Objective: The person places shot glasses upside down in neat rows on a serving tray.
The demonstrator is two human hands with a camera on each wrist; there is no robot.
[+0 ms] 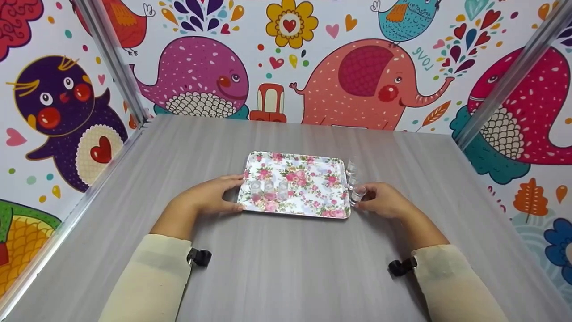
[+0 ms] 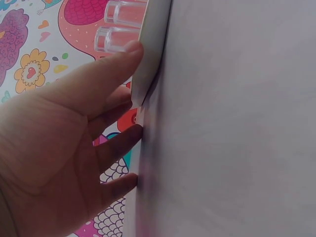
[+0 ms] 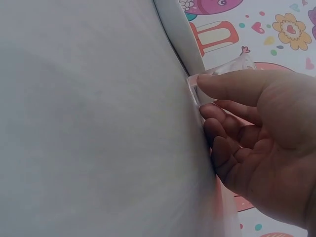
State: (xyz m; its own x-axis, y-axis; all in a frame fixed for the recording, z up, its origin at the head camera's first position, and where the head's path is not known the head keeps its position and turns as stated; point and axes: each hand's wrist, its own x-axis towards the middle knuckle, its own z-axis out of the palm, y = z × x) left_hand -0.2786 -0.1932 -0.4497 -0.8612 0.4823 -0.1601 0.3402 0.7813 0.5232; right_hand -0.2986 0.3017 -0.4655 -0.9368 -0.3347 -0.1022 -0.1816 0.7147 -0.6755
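Observation:
A floral tray (image 1: 308, 190) lies on the table. On its left part stand three small clear glasses (image 1: 283, 188), two of which (image 2: 117, 39) also show past the rim in the left wrist view. My left hand (image 1: 219, 194) is at the tray's left edge, its thumb touching the rim near the front corner and its fingers spread and extended along the side. By the tray's right edge, my right hand (image 1: 384, 201) pinches a small clear glass (image 1: 358, 193) between thumb and fingers, low at the tabletop. Other clear glasses (image 1: 351, 167) stand just behind it along that edge.
The grey table (image 1: 286, 264) has wood-like streaks. Patterned walls (image 1: 286, 62) with cartoon animals rise behind it and at both sides. A metal post (image 1: 111, 62) stands at the back left, another (image 1: 500, 80) at the right.

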